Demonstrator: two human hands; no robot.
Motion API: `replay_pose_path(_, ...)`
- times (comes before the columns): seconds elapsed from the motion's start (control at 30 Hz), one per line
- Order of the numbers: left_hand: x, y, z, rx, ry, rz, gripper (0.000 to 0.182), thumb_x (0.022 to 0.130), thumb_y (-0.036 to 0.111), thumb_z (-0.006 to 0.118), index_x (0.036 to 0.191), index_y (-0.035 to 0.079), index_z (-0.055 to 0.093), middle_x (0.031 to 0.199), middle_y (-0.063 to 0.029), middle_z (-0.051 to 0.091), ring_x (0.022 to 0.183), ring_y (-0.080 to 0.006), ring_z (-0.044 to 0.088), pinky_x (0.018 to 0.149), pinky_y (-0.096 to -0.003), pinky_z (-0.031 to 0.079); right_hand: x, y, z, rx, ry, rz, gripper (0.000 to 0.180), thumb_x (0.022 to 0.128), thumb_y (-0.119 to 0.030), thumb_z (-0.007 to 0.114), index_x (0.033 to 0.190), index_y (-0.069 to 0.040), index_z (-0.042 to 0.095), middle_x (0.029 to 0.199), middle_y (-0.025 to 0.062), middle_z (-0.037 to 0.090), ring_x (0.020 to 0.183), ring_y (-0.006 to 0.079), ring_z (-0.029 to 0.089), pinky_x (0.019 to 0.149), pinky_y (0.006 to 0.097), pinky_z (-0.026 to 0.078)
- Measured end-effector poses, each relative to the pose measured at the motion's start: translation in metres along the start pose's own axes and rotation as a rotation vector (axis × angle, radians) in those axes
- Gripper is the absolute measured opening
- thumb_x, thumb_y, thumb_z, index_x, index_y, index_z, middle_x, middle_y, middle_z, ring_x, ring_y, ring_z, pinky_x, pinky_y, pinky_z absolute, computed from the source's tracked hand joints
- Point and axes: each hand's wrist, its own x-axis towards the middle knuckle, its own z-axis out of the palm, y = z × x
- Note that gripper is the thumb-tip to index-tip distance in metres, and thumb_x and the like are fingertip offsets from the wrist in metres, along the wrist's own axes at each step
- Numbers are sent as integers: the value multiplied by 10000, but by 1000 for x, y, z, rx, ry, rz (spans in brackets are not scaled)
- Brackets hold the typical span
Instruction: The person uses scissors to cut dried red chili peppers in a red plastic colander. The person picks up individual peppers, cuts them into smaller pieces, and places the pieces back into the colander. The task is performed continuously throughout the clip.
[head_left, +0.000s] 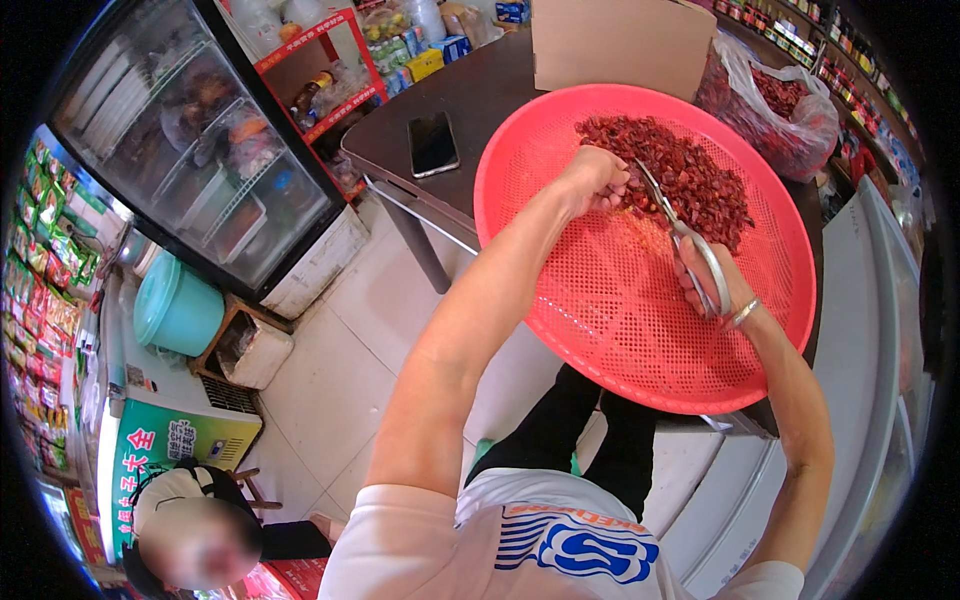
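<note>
A round red plastic mesh basket (600, 300) lies tilted over the table edge in front of me. A heap of cut dried red chili pieces (694, 176) covers its far part, with pale seeds scattered beside it. My right hand (709, 274) holds metal scissors (675, 217) by the handles, and their blades are parted and point at the heap. Just left of the blade tips, my left hand (598, 180) is pinched at the heap's edge; whatever is between its fingers is too small to make out.
A smartphone (433, 144) lies on the dark table (495, 64). Behind the basket stand a cardboard box (622, 45) and a plastic bag of dried chilies (780, 105). A glass-door fridge (195, 142) and a lidded turquoise bucket (180, 304) are at left. Another person (195, 525) sits at lower left.
</note>
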Motion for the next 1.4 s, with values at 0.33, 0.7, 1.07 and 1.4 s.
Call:
replay_pose_path(0.33, 4, -2, -4, -25, 8, -28, 68, 883, 53, 494, 878, 21, 553, 635, -21, 526, 510, -110, 488, 457, -243, 395, 2, 0, 1, 78, 49, 29, 421, 848, -490, 576, 738, -85, 545, 527, -29, 468, 372, 68, 453, 308, 207, 344)
replay_pose_path(0.7, 17, 9, 13, -130, 70, -56, 74, 886, 64, 517, 910, 8, 558, 689, -64, 572, 560, -152, 547, 488, -270, 450, 12, 16, -8, 137, 49, -25, 474, 819, -552, 578, 772, -83, 541, 571, -30, 473, 414, 65, 465, 347, 203, 376)
replay_pose_path(1.07, 14, 5, 6, -147, 34, 17, 133, 881, 60, 553, 1001, 13, 521, 792, -93, 615, 680, -171, 603, 582, -269, 516, 12, 14, -3, 81, 103, -38, 557, 787, -604, 582, 597, -90, 485, 460, -22, 400, 343, 85, 414, 301, 231, 314)
replay_pose_path(1.4, 9, 7, 9, -139, 6, 34, 240, 892, 66, 541, 1121, 16, 489, 753, -60, 585, 628, -151, 567, 545, -255, 477, 13, 13, -5, -7, 78, -20, 486, 839, -550, 549, 662, -103, 482, 502, -44, 395, 361, 64, 399, 304, 214, 301)
